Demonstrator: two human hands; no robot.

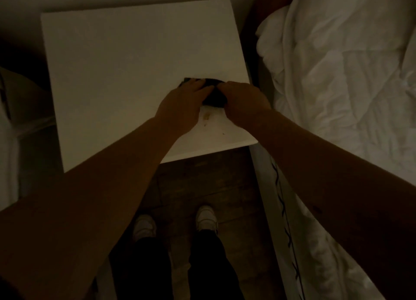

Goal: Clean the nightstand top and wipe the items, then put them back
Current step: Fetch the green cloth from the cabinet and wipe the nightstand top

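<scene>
Two hands (215, 97) gripping dark cloth (213, 99), white nightstand (126, 63), no legible writing

— What is the person wearing on the arms?
— Nothing that shows. Both forearms are bare from the frame's lower corners up to the left hand (183, 106) and the right hand (244, 100); no sleeve, watch or ring can be made out in the dim light.
— And lower down?
— Dark trousers (157, 268), black or close to it, at the bottom centre of the frame. Below their hems, two white shoes (206, 216) with rounded toes. Finer detail is lost in the gloom.
</scene>
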